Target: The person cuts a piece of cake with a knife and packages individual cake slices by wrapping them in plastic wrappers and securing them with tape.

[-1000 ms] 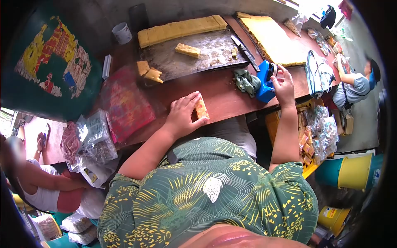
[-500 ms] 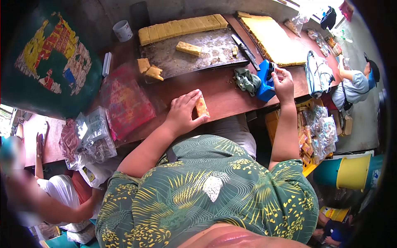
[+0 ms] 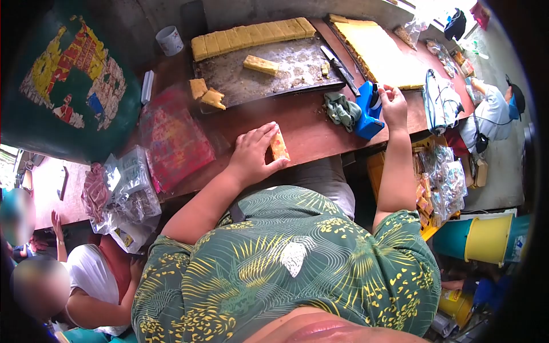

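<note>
My left hand [image 3: 251, 151] rests on the table with its fingers and thumb around a small wrapped cake bar [image 3: 279, 147]. Close beside a blue tape dispenser [image 3: 368, 117], my right hand [image 3: 393, 108] is raised with thumb and fingertips pinched together; whatever lies between them is too small to make out. A crumpled grey-green cloth [image 3: 343, 111] touches the dispenser's left side. Behind it a knife [image 3: 342, 71] lies over the edge of a baking tray [image 3: 297, 60]. That tray holds a row of cut yellow cake [image 3: 251, 39] and one loose cake bar [image 3: 261, 65].
An uncut slab of cake [image 3: 380, 54] lies on a second tray. Red plastic wrappers [image 3: 174, 140] and clear bags [image 3: 130, 183] are at the left, near a large green drum [image 3: 68, 86]. Packed bags [image 3: 446, 183] fill a yellow crate at right. Other people [image 3: 94, 268] sit nearby.
My right hand has drawn slightly right, away from the tape dispenser. My left hand stays on the cake bar. The person at lower left has shifted, and their raised hand has moved lower.
</note>
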Motion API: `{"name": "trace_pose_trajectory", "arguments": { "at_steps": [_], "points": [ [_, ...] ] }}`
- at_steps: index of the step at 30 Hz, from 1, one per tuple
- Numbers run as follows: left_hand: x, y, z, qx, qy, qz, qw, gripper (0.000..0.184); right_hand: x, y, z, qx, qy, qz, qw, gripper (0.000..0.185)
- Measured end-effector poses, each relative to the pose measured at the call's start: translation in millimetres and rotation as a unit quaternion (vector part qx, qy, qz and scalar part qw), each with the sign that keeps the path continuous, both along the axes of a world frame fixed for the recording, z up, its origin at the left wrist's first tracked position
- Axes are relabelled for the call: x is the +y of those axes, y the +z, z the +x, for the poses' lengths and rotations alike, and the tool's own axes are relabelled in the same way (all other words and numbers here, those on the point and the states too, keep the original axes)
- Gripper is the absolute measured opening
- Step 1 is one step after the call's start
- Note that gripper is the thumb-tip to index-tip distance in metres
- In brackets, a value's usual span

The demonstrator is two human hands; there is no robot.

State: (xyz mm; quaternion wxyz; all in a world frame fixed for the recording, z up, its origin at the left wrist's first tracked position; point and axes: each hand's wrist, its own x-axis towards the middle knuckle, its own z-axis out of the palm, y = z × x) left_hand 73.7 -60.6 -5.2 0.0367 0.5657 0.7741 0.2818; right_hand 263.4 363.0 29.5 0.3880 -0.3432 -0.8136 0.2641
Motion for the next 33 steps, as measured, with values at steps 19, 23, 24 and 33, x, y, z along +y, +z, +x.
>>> {"name": "trace_pose_trajectory", "arguments": {
  "at_steps": [19, 23, 24, 33],
  "points": [
    [0, -4, -1, -0.001, -0.002, 0.005, 1.0, 0.088, -13, 0, -1, -0.03, -0.026, 0.007, 0.999, 0.039],
    [0, -4, -1, -0.002, -0.001, 0.007, 1.0, 0.088, 21, 10, -16, -0.096, -0.082, 0.003, 0.992, 0.04],
    [0, -3, -1, -0.004, -0.001, 0.007, 1.0, 0.087, 24, 8, -14, -0.082, -0.088, 0.001, 0.993, 0.042],
    [0, 0, -1, -0.012, -0.002, 0.003, 1.0, 0.087, -30, 18, 18, -0.054, 0.066, 0.086, 0.993, 0.027]
  ]
}}
